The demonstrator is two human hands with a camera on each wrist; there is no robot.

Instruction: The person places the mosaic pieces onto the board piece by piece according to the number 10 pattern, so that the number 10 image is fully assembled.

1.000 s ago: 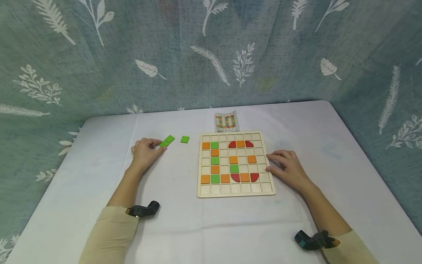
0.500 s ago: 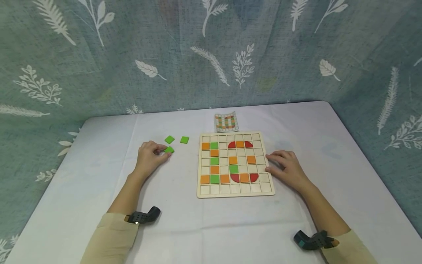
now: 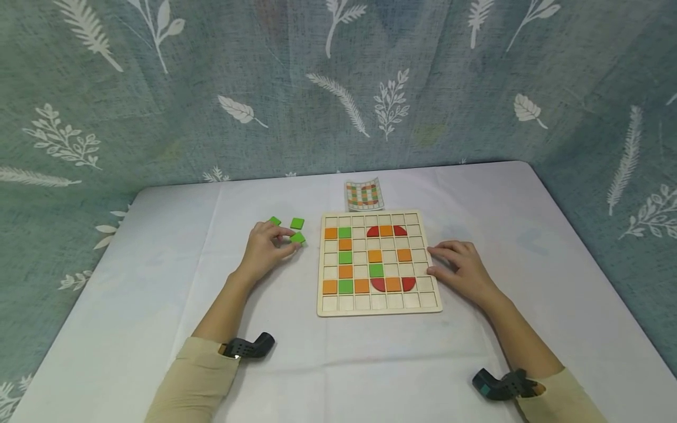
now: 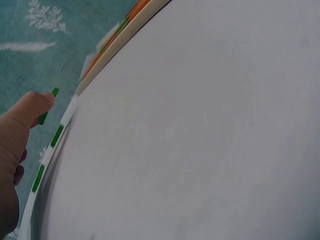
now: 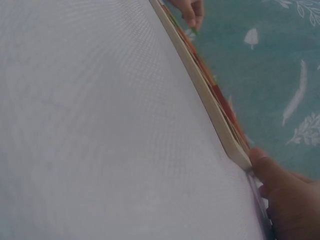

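In the head view, my left hand (image 3: 262,249) pinches a green square tile (image 3: 298,237) between thumb and fingertips, left of the wooden grid board (image 3: 391,304). The left wrist view shows that pinched tile (image 4: 48,106) raised above the table. Two more green tiles lie nearby: one (image 3: 297,223) just beyond the fingers, another (image 3: 275,221) partly hidden by the hand. Orange, green and red pieces sit in the board's cells. My right hand (image 3: 461,267) rests with thumb and finger against the board's right edge; its thumb (image 5: 260,162) meets the edge in the right wrist view.
Behind the board lies a small curled card (image 3: 364,195) printed with a coloured grid pattern. A white cloth (image 3: 370,364) covers the table, with a leaf-patterned curtain (image 3: 285,76) behind it. Each wrist carries a black camera mount.
My left hand has slid a green tile away from its neighbour and carried it right, lifting it toward the board. The right hand stays at the board's edge.
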